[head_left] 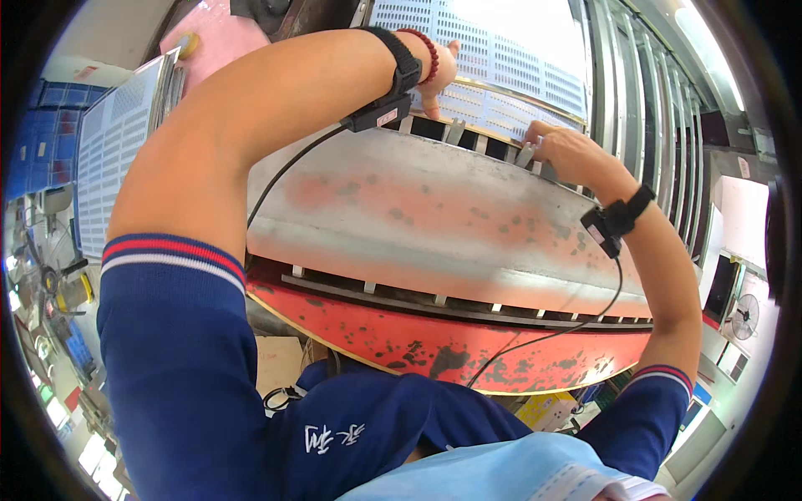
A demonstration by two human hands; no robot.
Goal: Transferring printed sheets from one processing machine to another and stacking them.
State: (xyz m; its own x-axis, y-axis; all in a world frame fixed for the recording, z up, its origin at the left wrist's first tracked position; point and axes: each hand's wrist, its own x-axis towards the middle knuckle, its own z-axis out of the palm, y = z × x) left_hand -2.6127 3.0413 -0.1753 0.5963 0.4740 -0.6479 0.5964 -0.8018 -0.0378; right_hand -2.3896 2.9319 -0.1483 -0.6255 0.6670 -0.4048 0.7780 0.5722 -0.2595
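At the far side of a worn grey-and-red machine beam (401, 196), a pale perforated metal sheet (501, 50) lies with a raised shiny lip (522, 98) near its close edge. My left hand (441, 77) rests at the left part of that edge, thumb and a finger apart; its other fingers are hidden. Farther right, my right hand (564, 152) has its fingers bent together at the sheet's near edge, beside a small metal tab (525, 155). What sits between those fingers is hidden. Upright metal tabs (455, 131) separate dark gaps along the beam's far edge.
A red machine front (434, 346) with chipped paint curves close to my body. Long metal rails (643, 108) run at the right. Another perforated sheet (121, 142) stands at the left, near blue crates (42, 138). Cables (288, 171) hang from both wrist devices across the beam.
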